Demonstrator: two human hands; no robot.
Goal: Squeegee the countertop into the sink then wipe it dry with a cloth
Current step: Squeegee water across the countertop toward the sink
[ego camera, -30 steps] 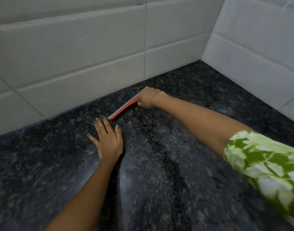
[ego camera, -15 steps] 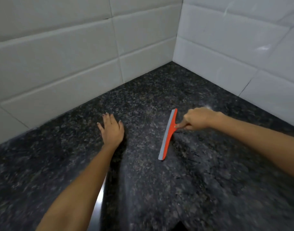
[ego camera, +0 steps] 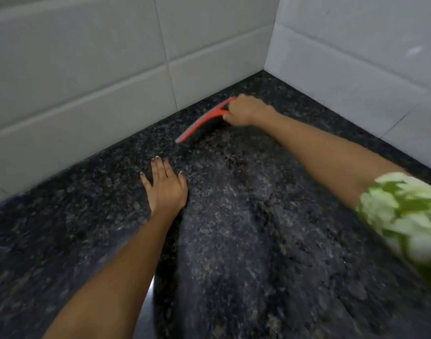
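While left hand (ego camera: 166, 187) lies flat, right hand (ego camera: 244, 111) grips one squeegee (ego camera: 202, 122).

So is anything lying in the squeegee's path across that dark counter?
Only the person's own left hand, flat on the countertop nearer the camera than the squeegee, which the right hand holds. No other object shows on the stone, and the sink is out of view.

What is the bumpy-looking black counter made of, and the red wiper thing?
The dark speckled countertop looks like polished granite: mottled grains and a slight sheen. The red squeegee in the right hand looks like moulded plastic, with a grey edge, probably rubber.
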